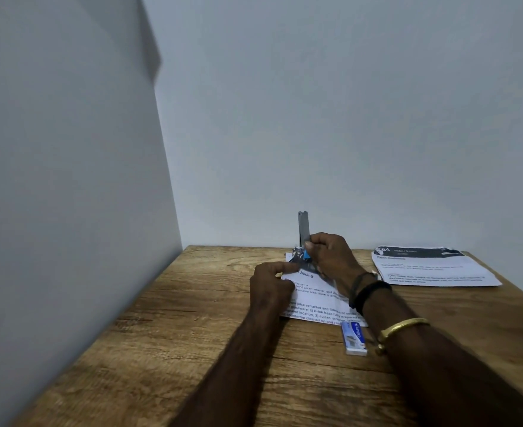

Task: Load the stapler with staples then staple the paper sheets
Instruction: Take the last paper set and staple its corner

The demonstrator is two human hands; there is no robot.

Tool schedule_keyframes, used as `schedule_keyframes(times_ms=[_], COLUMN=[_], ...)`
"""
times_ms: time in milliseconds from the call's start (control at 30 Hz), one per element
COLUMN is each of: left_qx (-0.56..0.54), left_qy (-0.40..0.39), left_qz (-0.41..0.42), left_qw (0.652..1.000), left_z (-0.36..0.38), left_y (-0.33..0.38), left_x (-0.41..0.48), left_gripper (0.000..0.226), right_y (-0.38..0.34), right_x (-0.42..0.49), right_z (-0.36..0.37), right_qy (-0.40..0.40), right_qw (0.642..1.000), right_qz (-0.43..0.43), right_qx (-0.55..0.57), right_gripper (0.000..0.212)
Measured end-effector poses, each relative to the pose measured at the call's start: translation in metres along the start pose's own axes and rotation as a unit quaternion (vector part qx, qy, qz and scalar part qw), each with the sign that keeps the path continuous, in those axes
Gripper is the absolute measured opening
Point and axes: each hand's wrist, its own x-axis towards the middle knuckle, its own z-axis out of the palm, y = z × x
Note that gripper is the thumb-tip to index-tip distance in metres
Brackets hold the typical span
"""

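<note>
A stapler [303,229] stands on the far corner of the printed paper sheets [318,303], its grey top arm swung straight up and its blue body low by my fingers. My right hand [331,257] grips the stapler's body near the hinge, fingers curled round it. My left hand [272,285] rests on the sheets' left side, forefinger and thumb stretched toward the stapler's base. A small blue and white staple box [354,337] lies at the sheets' near edge, between my forearms.
A second stack of printed sheets [432,266] lies at the back right of the wooden table [177,334]. Plain walls close the table in at the left and at the back.
</note>
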Motion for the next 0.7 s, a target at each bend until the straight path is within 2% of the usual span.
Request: schedule_keyframes(times_ms=[100, 233, 367, 433, 533, 633, 700], left_qx=[-0.005, -0.016, -0.026, -0.019, 0.010, 0.017, -0.016], left_qy=[-0.001, -0.002, 0.020, 0.039, 0.063, 0.073, 0.064], left_qz=[0.002, 0.004, 0.010, 0.024, 0.055, 0.059, 0.032], left_qw=[1.000, 1.000, 0.999, 0.999, 0.996, 0.995, 0.997], left_z=[0.000, 0.000, -0.001, -0.003, -0.009, -0.013, -0.013], left_y=[0.002, 0.002, 0.004, 0.007, 0.009, 0.006, 0.003], left_x=[0.000, 0.000, -0.001, -0.002, -0.002, 0.000, 0.003], left_gripper=[0.049, 0.049, 0.048, 0.044, 0.040, 0.049, 0.059], right_y=[0.002, -0.002, -0.012, -0.016, -0.019, -0.021, -0.022], right_x=[0.000, -0.006, -0.013, -0.020, -0.036, -0.052, -0.061], right_z=[-0.001, -0.005, -0.013, -0.023, -0.041, -0.058, -0.066], right_qy=[-0.004, -0.025, 0.016, 0.017, -0.033, -0.100, -0.136], right_qw=[1.000, 0.992, 0.988, 0.995, 0.998, 0.986, 0.966], right_qz=[0.005, 0.018, 0.015, -0.006, -0.036, -0.051, -0.055], right_qx=[0.022, 0.123, 0.151, 0.096, -0.032, -0.126, -0.211], right_gripper=[0.013, 0.026, 0.022, 0.017, 0.017, 0.021, 0.021])
